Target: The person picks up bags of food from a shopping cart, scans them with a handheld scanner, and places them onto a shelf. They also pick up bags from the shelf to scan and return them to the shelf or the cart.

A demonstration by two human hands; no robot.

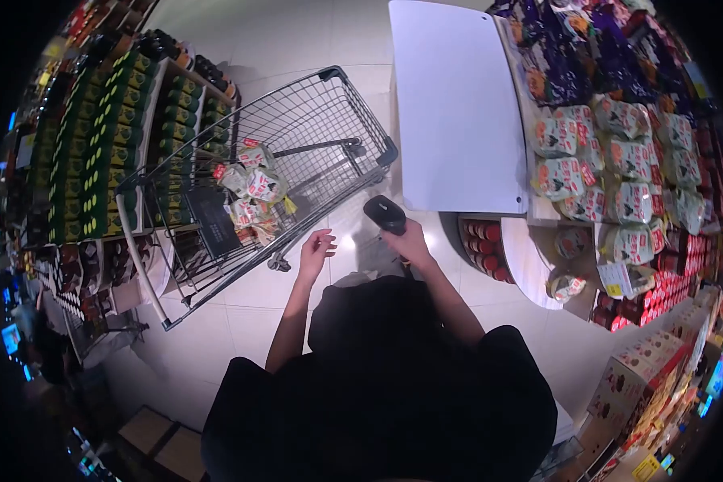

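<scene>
My right hand (pixel 410 241) has its grip closed around a black handheld scanner (pixel 385 214), whose head points up and away from me over the pale tiled floor (pixel 297 32). My left hand (pixel 316 245) hangs empty beside it, fingers loosely curled and spread wide, holding nothing and touching nothing; it sits just short of the near corner of the silver wire shopping trolley (pixel 297 120).

The trolley stands tilted across my view to the left of both hands, its grey handle bar (pixel 140 249) running down its left end. Inside it lies a small heap of white snack packets with red labels (pixel 253 185), bunched toward the handle end of the basket, next to a dark flat panel (pixel 213 218) on the child-seat flap.

To the right of the scanner rises a plain white display panel (pixel 458 104). Beyond it, a tiered shelf carries more white packets with red labels (pixel 610 161), purple bags (pixel 570 48) above them, and rows of red-lidded jars (pixel 486 245) on the lower tier near my right hand. On the far left, a shelf (pixel 96 136) of green cartons lines the aisle behind the trolley.
</scene>
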